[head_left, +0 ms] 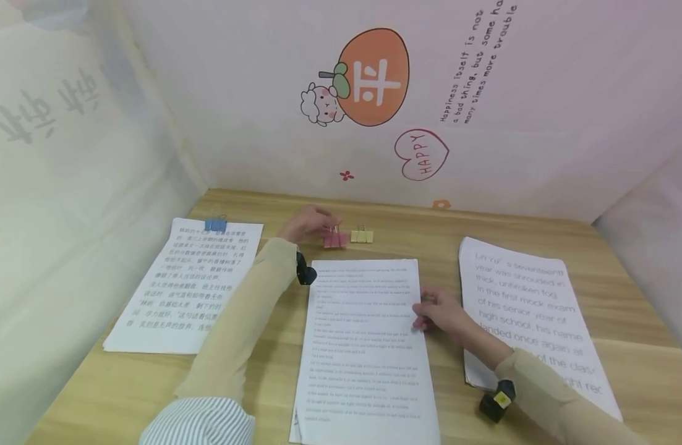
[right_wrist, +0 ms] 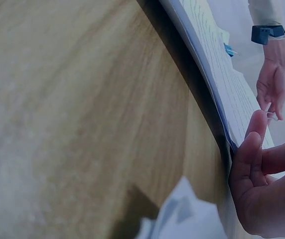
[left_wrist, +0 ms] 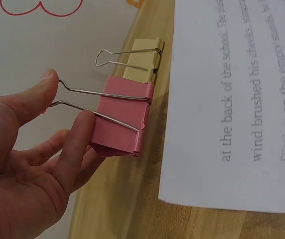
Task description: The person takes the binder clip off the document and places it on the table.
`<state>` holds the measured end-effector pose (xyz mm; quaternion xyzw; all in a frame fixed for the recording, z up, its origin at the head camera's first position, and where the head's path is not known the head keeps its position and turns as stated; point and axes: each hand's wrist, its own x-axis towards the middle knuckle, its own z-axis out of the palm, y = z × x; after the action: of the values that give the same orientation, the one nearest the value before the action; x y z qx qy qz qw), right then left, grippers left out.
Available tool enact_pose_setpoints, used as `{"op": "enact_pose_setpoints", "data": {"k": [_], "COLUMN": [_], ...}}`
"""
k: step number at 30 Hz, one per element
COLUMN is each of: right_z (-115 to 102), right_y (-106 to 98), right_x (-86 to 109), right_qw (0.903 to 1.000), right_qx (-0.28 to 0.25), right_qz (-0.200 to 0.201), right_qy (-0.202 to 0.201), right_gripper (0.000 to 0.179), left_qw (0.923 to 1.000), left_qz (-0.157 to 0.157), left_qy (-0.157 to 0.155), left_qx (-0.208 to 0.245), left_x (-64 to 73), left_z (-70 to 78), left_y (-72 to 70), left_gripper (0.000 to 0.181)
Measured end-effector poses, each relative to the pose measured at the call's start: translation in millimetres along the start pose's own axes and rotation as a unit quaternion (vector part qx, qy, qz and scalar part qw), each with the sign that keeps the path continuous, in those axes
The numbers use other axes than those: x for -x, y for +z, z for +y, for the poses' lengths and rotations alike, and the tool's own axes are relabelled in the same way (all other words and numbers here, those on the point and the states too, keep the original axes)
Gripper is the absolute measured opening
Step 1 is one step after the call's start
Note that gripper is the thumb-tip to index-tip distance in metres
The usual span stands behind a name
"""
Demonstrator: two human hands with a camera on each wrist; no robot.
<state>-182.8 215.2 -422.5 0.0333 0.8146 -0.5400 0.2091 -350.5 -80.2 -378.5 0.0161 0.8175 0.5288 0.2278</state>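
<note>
My left hand (head_left: 313, 222) is at the back of the table, on a pink binder clip (left_wrist: 120, 114). In the left wrist view the thumb presses the end of a wire handle, with curled fingers against the clip's other side. Just beyond stands a yellow binder clip (head_left: 362, 235), its wire handles upright. A stack of printed paper (head_left: 368, 352) lies in front of me, text facing up. At its right edge, my right hand (head_left: 441, 312) holds the side with bent fingers and thumb; the paper between them is partly hidden.
To the left lies another printed stack (head_left: 179, 284) with a blue binder clip (head_left: 215, 225) on its top edge. A third, large-print stack (head_left: 524, 309) lies at the right, partly under my right forearm. A decorated wall covering (head_left: 263, 123) rises behind the wooden table (head_left: 430, 225).
</note>
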Motion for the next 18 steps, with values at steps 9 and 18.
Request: {"op": "enact_pose_setpoints", "data": {"k": [9,18], "right_z": [1.9,1.4], "right_y": [-0.1,-8.7], "right_x": [1.2,2.2], "right_qw": [1.0000,0.9998], "right_qx": [-0.003,0.013], "right_qz": [0.003,0.012], "right_qy": [0.003,-0.005], "right_gripper": [0.029,0.040], "left_qw": [0.9990,0.9942], "left_qz": [0.029,0.076], "left_qy": [0.008,0.029], "left_qx": [-0.034,-0.069], "left_x": [-6.9,-5.1], "left_z": [-8.6,-3.0], "left_y": [-5.8,0.4], "left_gripper": [0.029,0.024]}}
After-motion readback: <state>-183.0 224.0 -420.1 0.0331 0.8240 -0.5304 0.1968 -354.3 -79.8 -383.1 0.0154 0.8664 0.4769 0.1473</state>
